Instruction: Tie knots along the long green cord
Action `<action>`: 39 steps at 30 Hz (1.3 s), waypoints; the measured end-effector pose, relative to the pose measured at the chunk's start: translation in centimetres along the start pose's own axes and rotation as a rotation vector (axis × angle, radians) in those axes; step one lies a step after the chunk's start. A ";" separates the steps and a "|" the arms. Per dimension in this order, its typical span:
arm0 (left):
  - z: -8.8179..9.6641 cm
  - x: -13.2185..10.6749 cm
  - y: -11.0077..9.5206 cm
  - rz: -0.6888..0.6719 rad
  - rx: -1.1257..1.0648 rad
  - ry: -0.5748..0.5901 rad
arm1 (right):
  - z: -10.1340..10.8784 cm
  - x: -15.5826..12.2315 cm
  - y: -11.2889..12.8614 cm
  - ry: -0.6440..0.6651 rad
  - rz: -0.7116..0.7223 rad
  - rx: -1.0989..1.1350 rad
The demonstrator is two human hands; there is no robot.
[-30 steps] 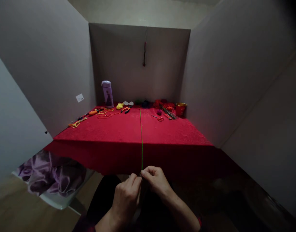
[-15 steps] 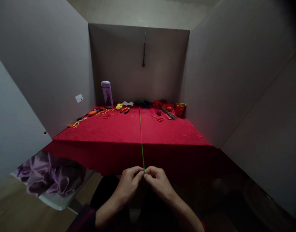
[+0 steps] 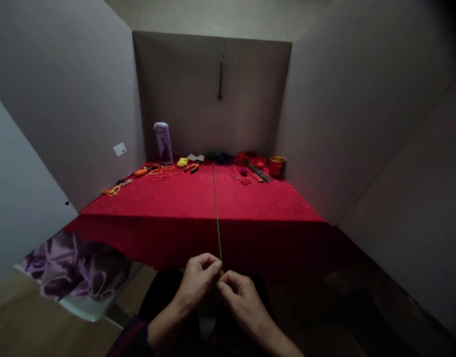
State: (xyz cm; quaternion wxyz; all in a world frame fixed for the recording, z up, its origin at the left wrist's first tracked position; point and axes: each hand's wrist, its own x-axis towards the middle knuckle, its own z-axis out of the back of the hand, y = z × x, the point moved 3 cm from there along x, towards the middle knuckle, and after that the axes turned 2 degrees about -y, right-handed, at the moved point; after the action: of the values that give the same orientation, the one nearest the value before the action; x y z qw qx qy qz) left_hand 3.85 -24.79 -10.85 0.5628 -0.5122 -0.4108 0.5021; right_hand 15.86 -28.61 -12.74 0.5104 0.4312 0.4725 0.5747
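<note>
A green cord runs taut from the far part of the red-covered table over its front edge to my hands. My left hand pinches the cord near its lower end, thumb against forefinger. Just below and to the right, my right hand is closed in a pinch too, its fingertips close to the left ones. The bit of cord between the fingertips is dark and hard to make out. Both hands hang in front of the table, above my lap.
On the red cloth lie red-handled scissors, orange-handled pliers, yellow yarn and orange cords. A purple bottle and a red cup stand at the back. Grey panels surround the table. A stool bears purple fabric.
My right hand has moved down and slightly away from the left, which stays nearly in place on the cord. The view has shifted slightly.
</note>
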 end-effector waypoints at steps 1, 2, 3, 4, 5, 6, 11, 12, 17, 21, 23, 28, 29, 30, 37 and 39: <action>-0.2 0.0 0.2 0.049 -0.081 0.031 | -0.5 0.0 -0.7 0.013 -0.049 0.089; -0.3 -0.1 0.3 0.085 -0.144 0.061 | -1.0 0.1 -1.3 0.024 -0.098 0.176; -0.4 -0.1 0.4 0.106 -0.190 0.081 | -1.3 0.2 -1.9 0.035 -0.143 0.249; -0.5 -0.1 0.4 0.117 -0.221 0.091 | -1.5 0.3 -2.3 0.048 -0.180 0.302; -0.4 -0.2 0.4 0.121 -0.242 0.090 | -1.4 0.5 -2.7 0.058 -0.209 0.329; -0.4 -0.2 0.4 0.123 -0.255 0.084 | -1.1 0.7 -2.9 0.059 -0.231 0.330; -0.2 -0.2 0.8 0.111 -0.226 0.055 | 2.5 2.0 -2.5 -0.121 -0.250 0.223; -0.2 -0.2 1.0 0.112 -0.214 0.052 | 3.0 2.3 -2.1 -0.149 -0.235 0.223; 0.2 -0.1 1.3 0.088 -0.181 0.042 | 1.8 2.8 0.9 0.029 -0.135 0.159; 0.5 -0.6 0.9 -0.011 -0.063 0.016 | 0.8 3.0 1.9 0.006 0.019 -0.068; 0.7 -1.0 0.6 -0.115 0.093 -0.015 | 1.0 3.1 2.0 -0.056 0.077 -0.172; 0.6 -2.4 0.2 -0.440 0.603 -0.139 | 1.2 3.5 1.5 -0.075 0.071 -0.227; 0.5 -2.8 0.4 -0.498 0.698 -0.161 | 1.1 3.6 1.2 -0.076 0.054 -0.199; 0.3 -3.1 0.6 -0.550 0.786 -0.177 | 0.9 3.7 0.9 -0.074 0.037 -0.160; 0.0 -4.1 0.9 -0.648 0.840 -0.137 | 0.3 3.7 -0.9 0.002 -0.068 0.102; 0.4 -3.5 0.2 -0.580 0.652 -0.169 | 0.4 3.5 -0.9 0.009 -0.077 0.137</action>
State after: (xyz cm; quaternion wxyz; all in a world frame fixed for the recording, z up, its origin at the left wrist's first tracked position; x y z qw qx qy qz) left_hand 2.89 -28.23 -10.76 0.7770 -0.1288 -0.4023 0.4668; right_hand 16.04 -25.08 -13.50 0.4995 0.4439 0.5291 0.5230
